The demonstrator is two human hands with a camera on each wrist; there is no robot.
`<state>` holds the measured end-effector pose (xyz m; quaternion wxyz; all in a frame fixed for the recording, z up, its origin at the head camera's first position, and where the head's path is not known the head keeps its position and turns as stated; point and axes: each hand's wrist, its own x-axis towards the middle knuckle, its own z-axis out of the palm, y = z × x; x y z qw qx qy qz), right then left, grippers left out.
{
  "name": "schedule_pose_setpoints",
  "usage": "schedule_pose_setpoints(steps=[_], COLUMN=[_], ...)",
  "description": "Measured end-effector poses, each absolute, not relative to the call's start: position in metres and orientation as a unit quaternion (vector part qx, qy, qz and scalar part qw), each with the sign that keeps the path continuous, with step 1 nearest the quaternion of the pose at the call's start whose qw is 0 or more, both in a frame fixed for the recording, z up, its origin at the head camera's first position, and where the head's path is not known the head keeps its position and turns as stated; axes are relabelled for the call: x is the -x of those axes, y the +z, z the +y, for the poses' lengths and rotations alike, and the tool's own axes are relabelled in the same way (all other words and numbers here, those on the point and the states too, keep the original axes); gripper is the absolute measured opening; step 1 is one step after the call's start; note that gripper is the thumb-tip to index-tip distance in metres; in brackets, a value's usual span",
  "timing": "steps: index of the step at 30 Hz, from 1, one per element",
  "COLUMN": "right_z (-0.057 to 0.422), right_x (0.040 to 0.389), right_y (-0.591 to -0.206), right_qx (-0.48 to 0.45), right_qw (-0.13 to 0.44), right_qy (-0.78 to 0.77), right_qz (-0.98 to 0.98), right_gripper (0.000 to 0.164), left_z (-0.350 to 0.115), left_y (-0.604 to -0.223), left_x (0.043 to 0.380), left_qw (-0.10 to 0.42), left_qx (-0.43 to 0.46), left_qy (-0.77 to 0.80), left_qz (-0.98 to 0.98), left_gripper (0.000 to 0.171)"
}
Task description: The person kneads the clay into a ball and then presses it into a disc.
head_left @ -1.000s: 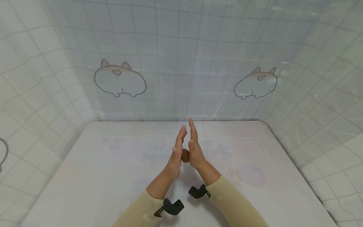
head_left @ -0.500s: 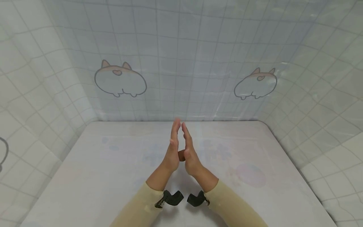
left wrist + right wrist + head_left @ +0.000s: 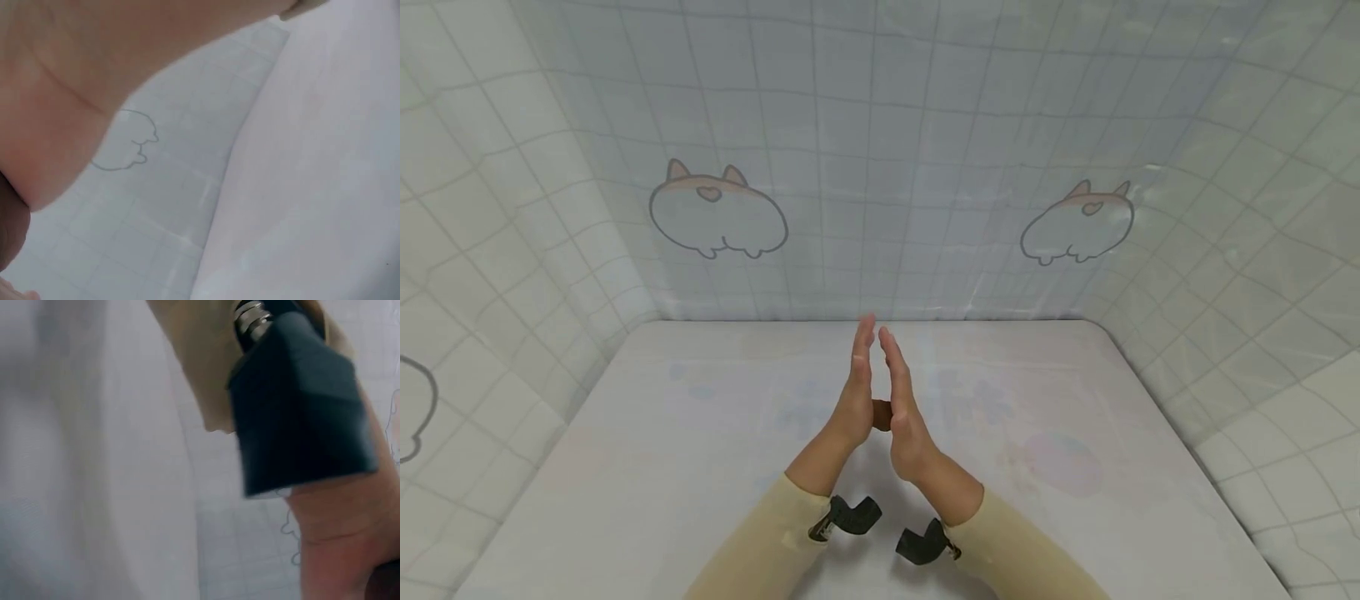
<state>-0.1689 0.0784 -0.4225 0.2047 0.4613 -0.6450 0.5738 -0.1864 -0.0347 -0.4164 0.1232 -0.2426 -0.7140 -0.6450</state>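
A smooth brown lump (image 3: pixel 882 415), clay-like in look, is pressed between my two palms in the head view. My left hand (image 3: pixel 853 400) stands on its left side with straight fingers pointing forward. On the other side, my right hand (image 3: pixel 907 421) lies against it, fingers likewise straight. The fingertips lean close together above the white table (image 3: pixel 700 467). At the left edge of the left wrist view, part of the brown lump (image 3: pixel 11 228) shows beside the heel of a hand. Only a dark corner of the lump (image 3: pixel 384 584) appears in the right wrist view.
Dark wrist-camera mounts (image 3: pixel 855 515) stick out from both cream sleeves (image 3: pixel 767 542) and sit close to each other. A tile-patterned sheet (image 3: pixel 910 208) with cartoon animal drawings (image 3: pixel 718 212) rises behind the table and along both sides.
Both hands shifted left with the lump between them. The left hand slid forward while the right drew back toward the body. The lump's visible outline went from round to more blocky.
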Motion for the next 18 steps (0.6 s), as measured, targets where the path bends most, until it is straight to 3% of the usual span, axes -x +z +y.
schedule_pose_setpoints(steps=[10, 18], right_z=[0.086, 0.091], right_x=[0.170, 0.190], right_y=[-0.405, -0.401], right_qx=[-0.419, -0.375], right_qw=[0.219, 0.237], right_qy=[0.580, 0.572], right_qz=[-0.663, -0.690], right_gripper=[0.092, 0.094], left_z=[-0.027, -0.020], left_y=[-0.429, -0.431], left_x=[0.179, 0.169], left_qw=[0.030, 0.032], left_qx=[0.246, 0.253], left_qy=[-0.629, -0.614], left_qz=[-0.737, -0.747], left_gripper=[0.078, 0.082])
